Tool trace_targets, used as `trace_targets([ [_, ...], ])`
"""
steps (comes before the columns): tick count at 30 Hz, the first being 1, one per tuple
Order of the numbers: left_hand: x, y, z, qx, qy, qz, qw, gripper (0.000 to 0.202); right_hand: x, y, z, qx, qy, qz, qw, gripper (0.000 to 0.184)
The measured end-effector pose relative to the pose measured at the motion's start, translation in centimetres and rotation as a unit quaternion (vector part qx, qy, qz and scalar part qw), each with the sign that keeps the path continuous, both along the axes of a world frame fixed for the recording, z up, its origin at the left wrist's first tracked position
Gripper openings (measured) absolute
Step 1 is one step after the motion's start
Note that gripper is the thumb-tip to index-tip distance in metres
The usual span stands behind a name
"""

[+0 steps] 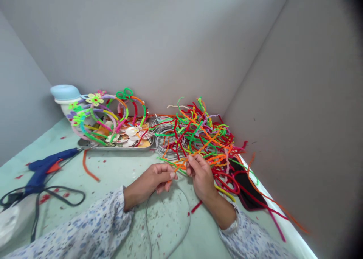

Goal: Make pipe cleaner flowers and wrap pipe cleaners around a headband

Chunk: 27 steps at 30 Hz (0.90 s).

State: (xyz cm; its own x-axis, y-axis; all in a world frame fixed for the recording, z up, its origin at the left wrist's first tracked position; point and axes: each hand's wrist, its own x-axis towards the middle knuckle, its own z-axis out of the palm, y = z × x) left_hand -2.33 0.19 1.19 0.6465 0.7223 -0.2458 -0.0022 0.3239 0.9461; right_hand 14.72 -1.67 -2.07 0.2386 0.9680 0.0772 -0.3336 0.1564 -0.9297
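Observation:
My left hand (159, 177) pinches a thin grey wire headband (167, 221) that arcs over the pale green table toward me. An orange pipe cleaner (198, 150) runs from that pinch up into a tangled pile of coloured pipe cleaners (204, 134). My right hand (200, 174) is closed on this orange strand just right of the left hand, at the pile's near edge. Both sleeves are white with blue speckles.
A metal tray (113, 146) at the back holds pipe-cleaner-wrapped headbands (107, 111) and shell-like pieces. A coil of bare wire hoops (166, 138) sits beside it. A blue glue gun (47, 168) with black cord lies left. A loose orange strand (89, 168) and a black item (248, 187) lie nearby. Grey walls enclose the corner.

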Motion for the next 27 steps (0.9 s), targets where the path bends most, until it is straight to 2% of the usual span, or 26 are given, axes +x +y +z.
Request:
trace_targets([
  [5, 0.33, -0.20, 0.05, 0.062, 0.060, 0.021, 0.996, 0.020, -0.11, -0.02, 0.14, -0.002, 0.018, -0.017, 1.000, 0.025],
  [9, 0.52, -0.37, 0.06, 0.130, 0.065, 0.031, 0.989, 0.020, -0.07, 0.17, 0.21, -0.011, 0.037, -0.005, 0.999, 0.026],
  [14, 0.38, -0.31, 0.09, 0.092, 0.059, 0.024, 0.994, 0.019, -0.07, -0.02, 0.45, -0.014, 0.037, 0.064, 0.997, 0.018],
  [17, 0.24, -0.15, 0.11, 0.060, 0.040, 0.029, 0.997, 0.018, -0.13, -0.37, 0.57, -0.009, 0.007, 0.100, 0.995, 0.022],
  [21, 0.27, -0.17, 0.27, 0.053, 0.031, 0.027, 0.998, 0.020, -0.17, -0.52, 0.51, -0.009, -0.030, 0.082, 0.996, 0.022],
  [27, 0.47, -0.46, 0.40, 0.118, 0.061, 0.041, 0.990, 0.021, -0.21, -0.39, 0.28, -0.009, -0.040, 0.039, 0.998, 0.022],
])
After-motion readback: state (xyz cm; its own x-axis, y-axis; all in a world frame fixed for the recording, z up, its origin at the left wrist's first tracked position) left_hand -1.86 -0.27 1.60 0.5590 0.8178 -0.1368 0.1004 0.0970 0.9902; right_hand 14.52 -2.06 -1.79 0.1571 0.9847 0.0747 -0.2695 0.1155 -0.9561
